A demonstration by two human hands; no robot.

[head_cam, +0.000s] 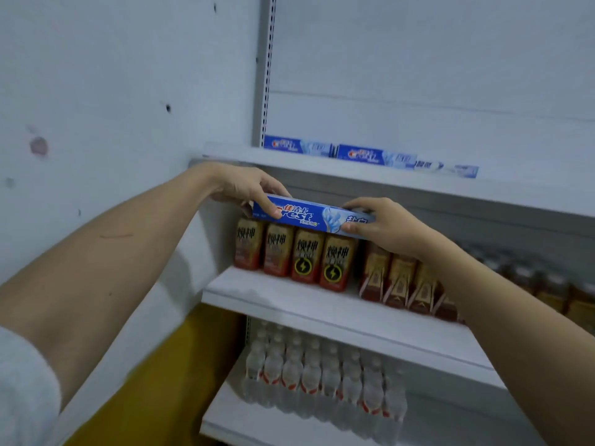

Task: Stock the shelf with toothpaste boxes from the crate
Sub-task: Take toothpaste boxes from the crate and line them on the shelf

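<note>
A blue toothpaste box point(314, 216) is held level in front of the shelving, just below the upper shelf point(370, 181). My left hand point(248, 188) grips its left end from above, and my right hand point(384, 222) grips its right end. On the upper shelf, against the back panel, lie three more blue toothpaste boxes in a row: one at the left point(297, 145), one in the middle point(375, 156), and one at the right point(446, 169). The crate is out of view.
The middle shelf point(289, 300) carries red-and-gold drink bottles point(294, 255) and cartons point(402, 281). Clear water bottles point(322, 375) fill the bottom shelf. A white wall point(112, 107) runs along the left, beside the slotted shelf upright point(265, 69).
</note>
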